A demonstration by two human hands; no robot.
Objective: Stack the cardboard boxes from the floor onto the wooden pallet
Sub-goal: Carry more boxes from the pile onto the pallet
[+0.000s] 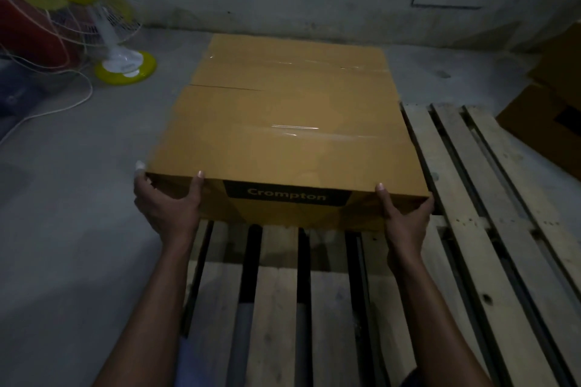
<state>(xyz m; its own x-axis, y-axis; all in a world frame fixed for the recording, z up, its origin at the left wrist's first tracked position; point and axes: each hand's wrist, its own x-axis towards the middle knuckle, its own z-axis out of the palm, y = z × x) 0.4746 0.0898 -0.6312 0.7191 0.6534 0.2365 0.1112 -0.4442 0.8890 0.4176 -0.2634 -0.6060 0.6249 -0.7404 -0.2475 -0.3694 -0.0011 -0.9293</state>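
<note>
A brown cardboard box [283, 141] with a taped top and a black "Crompton" label on its near side lies over the wooden pallet [465, 229]. My left hand [166, 201] grips its near left corner and my right hand [405, 210] grips its near right corner, thumbs on the top edge. A second cardboard box [292, 60] lies flush behind it, further along the pallet. Whether the near box rests fully on the slats is hidden by the box itself.
More cardboard boxes [547, 110] lie on the floor at the right, beyond the pallet. A yellow and white pedestal fan [110, 41] with a white cord stands at the back left beside a red object [31, 31]. A concrete wall runs close behind.
</note>
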